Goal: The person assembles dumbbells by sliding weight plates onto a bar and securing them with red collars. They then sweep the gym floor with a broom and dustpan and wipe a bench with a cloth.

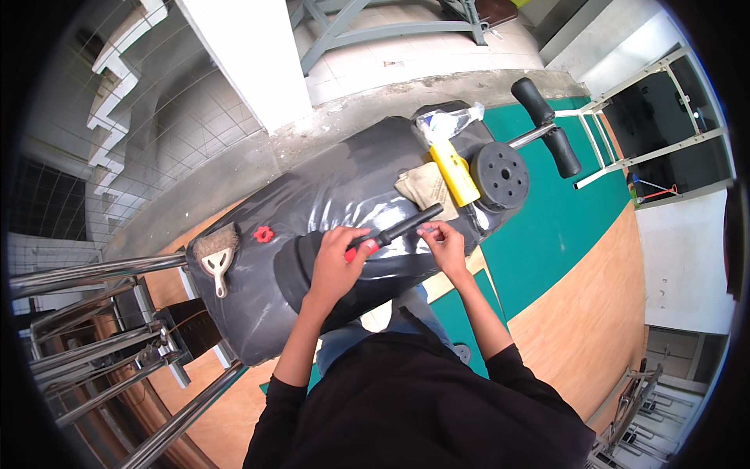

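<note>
- The black rod with a red section (406, 225) lies aslant above the near edge of the plastic-wrapped bench (312, 195), its black tip pointing far and right.
- The left hand (338, 254) has its fingers curled round the red section, thumb pressed against it.
- The right hand (445, 244), just near of the tip, has thumb and forefinger drawn together; I cannot tell whether they pinch something small.
- The rod looks stiff and sturdy, probably light enough for 1 hand; its smooth black part might slip or turn in the fingers.
- The red section seems the best hold, with 2 fingertips steadying the tip.
- Set down, it could roll on the glossy wrap toward the yellow tool (455, 173) or the cloth (422, 187).
</note>
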Demonstrator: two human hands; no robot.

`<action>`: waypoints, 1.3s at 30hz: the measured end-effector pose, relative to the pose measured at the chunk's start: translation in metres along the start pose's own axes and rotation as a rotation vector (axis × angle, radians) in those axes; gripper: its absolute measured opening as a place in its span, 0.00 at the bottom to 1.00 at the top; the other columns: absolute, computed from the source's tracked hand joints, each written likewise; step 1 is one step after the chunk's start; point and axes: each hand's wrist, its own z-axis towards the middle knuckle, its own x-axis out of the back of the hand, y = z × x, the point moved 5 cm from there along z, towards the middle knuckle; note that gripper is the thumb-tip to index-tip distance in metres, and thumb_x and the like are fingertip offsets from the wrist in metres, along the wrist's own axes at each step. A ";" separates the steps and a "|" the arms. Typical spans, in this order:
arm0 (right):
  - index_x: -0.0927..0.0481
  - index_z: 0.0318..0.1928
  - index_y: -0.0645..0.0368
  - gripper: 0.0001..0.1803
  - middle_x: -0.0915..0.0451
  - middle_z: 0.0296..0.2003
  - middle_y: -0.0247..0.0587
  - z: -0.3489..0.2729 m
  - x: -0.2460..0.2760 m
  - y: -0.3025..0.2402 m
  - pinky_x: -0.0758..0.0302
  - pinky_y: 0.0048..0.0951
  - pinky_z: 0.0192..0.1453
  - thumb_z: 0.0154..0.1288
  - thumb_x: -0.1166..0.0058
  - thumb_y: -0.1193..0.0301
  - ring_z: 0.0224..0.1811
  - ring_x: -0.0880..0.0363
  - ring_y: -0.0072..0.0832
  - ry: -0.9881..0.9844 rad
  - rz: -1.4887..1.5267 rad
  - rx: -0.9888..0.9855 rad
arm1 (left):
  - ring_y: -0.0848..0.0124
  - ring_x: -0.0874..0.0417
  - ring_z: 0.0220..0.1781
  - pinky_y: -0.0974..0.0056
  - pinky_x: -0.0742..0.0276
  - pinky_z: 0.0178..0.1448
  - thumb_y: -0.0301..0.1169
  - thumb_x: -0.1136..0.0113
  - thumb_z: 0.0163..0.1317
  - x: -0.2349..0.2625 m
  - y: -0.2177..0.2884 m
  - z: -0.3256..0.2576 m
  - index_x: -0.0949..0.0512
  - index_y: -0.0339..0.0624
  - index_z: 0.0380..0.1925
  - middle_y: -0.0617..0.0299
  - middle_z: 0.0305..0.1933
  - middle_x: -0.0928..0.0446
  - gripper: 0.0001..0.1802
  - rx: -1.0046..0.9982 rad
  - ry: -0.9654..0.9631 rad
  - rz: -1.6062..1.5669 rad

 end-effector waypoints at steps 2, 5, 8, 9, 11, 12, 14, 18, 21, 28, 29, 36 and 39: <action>0.19 0.28 0.62 0.11 0.26 0.15 0.36 0.005 0.025 0.014 0.35 0.25 0.24 0.54 0.37 0.66 0.17 0.31 0.20 -0.047 -0.052 -0.084 | 0.56 0.28 0.49 0.57 0.34 0.55 0.33 0.40 0.56 -0.048 -0.005 -0.001 0.24 0.40 0.43 0.55 0.45 0.27 0.16 0.037 -0.054 0.063; 0.21 0.28 0.62 0.11 0.25 0.18 0.37 0.025 0.066 0.051 0.31 0.26 0.27 0.56 0.39 0.66 0.20 0.28 0.23 0.042 -0.007 -0.017 | 0.51 0.40 0.62 0.37 0.54 0.66 0.40 0.39 0.54 -0.099 -0.020 -0.006 0.33 0.40 0.55 0.50 0.57 0.37 0.30 0.165 -0.069 0.339; 0.23 0.35 0.62 0.11 0.22 0.30 0.43 0.051 0.116 0.079 0.27 0.29 0.36 0.56 0.41 0.69 0.31 0.22 0.30 0.085 -0.095 -0.011 | 0.51 0.43 0.65 0.30 0.62 0.65 0.42 0.39 0.55 -0.127 -0.028 -0.005 0.35 0.39 0.57 0.51 0.60 0.39 0.32 0.303 -0.017 0.562; 0.24 0.39 0.62 0.13 0.24 0.35 0.44 0.060 0.129 0.089 0.28 0.31 0.42 0.54 0.40 0.69 0.38 0.24 0.34 0.120 -0.252 0.083 | 0.51 0.44 0.66 0.28 0.65 0.64 0.43 0.40 0.55 -0.133 -0.034 -0.003 0.35 0.38 0.57 0.51 0.61 0.39 0.33 0.313 -0.006 0.607; 0.31 0.51 0.60 0.29 0.32 0.49 0.47 0.079 0.148 0.110 0.36 0.38 0.56 0.48 0.36 0.67 0.55 0.36 0.44 0.066 -0.457 0.103 | 0.52 0.44 0.66 0.27 0.68 0.64 0.44 0.41 0.55 -0.142 -0.045 0.000 0.34 0.39 0.56 0.52 0.60 0.38 0.31 0.332 0.024 0.692; 0.32 0.52 0.60 0.32 0.33 0.51 0.48 0.088 0.153 0.113 0.37 0.40 0.57 0.46 0.35 0.66 0.56 0.38 0.44 0.065 -0.516 0.130 | 0.52 0.44 0.66 0.27 0.68 0.64 0.43 0.41 0.56 -0.145 -0.045 0.002 0.34 0.39 0.56 0.52 0.60 0.38 0.31 0.345 0.039 0.721; 0.35 0.56 0.60 0.38 0.37 0.55 0.49 0.103 0.157 0.117 0.39 0.42 0.59 0.43 0.32 0.64 0.59 0.40 0.45 0.062 -0.633 0.187 | 0.54 0.43 0.66 0.28 0.68 0.64 0.41 0.41 0.55 -0.147 -0.044 0.004 0.32 0.41 0.54 0.53 0.59 0.37 0.28 0.367 0.045 0.728; 0.41 0.61 0.62 0.51 0.40 0.59 0.49 0.125 0.156 0.122 0.46 0.44 0.64 0.37 0.30 0.57 0.63 0.45 0.44 -0.050 -0.781 0.319 | 0.56 0.40 0.65 0.33 0.65 0.67 0.36 0.38 0.53 -0.149 -0.042 0.008 0.32 0.42 0.53 0.55 0.57 0.35 0.28 0.351 0.043 0.663; 0.45 0.62 0.63 0.55 0.40 0.58 0.46 0.132 0.155 0.123 0.47 0.44 0.65 0.36 0.29 0.54 0.64 0.46 0.41 -0.148 -0.850 0.333 | 0.56 0.37 0.63 0.40 0.60 0.69 0.33 0.36 0.50 -0.140 -0.042 0.005 0.32 0.42 0.53 0.54 0.56 0.34 0.29 0.309 0.079 0.595; 0.48 0.63 0.63 0.57 0.39 0.57 0.45 0.136 0.148 0.133 0.49 0.49 0.65 0.36 0.29 0.54 0.65 0.48 0.41 -0.135 -0.895 0.340 | 0.55 0.21 0.37 0.57 0.25 0.48 0.33 0.33 0.38 -0.102 -0.053 0.005 0.22 0.40 0.24 0.55 0.31 0.22 0.12 0.383 0.005 0.758; 0.48 0.64 0.63 0.58 0.39 0.57 0.44 0.137 0.149 0.141 0.49 0.51 0.65 0.35 0.29 0.55 0.65 0.48 0.41 -0.127 -0.892 0.353 | 0.54 0.20 0.35 0.56 0.23 0.45 0.34 0.35 0.39 -0.102 -0.055 0.009 0.21 0.40 0.24 0.53 0.30 0.21 0.12 0.432 -0.089 0.794; 0.46 0.62 0.64 0.58 0.38 0.57 0.47 0.138 0.147 0.137 0.51 0.51 0.67 0.30 0.26 0.60 0.64 0.46 0.43 -0.146 -0.830 0.391 | 0.51 0.19 0.40 0.55 0.23 0.48 0.40 0.38 0.46 -0.090 -0.085 0.036 0.19 0.37 0.29 0.44 0.32 0.21 0.16 0.576 -0.316 0.815; 0.42 0.58 0.63 0.55 0.36 0.52 0.52 0.149 0.158 0.122 0.53 0.52 0.69 0.24 0.27 0.66 0.61 0.41 0.46 -0.201 -0.686 0.416 | 0.51 0.19 0.41 0.55 0.24 0.49 0.41 0.37 0.47 -0.083 -0.085 0.050 0.19 0.36 0.31 0.44 0.34 0.21 0.18 0.631 -0.346 0.787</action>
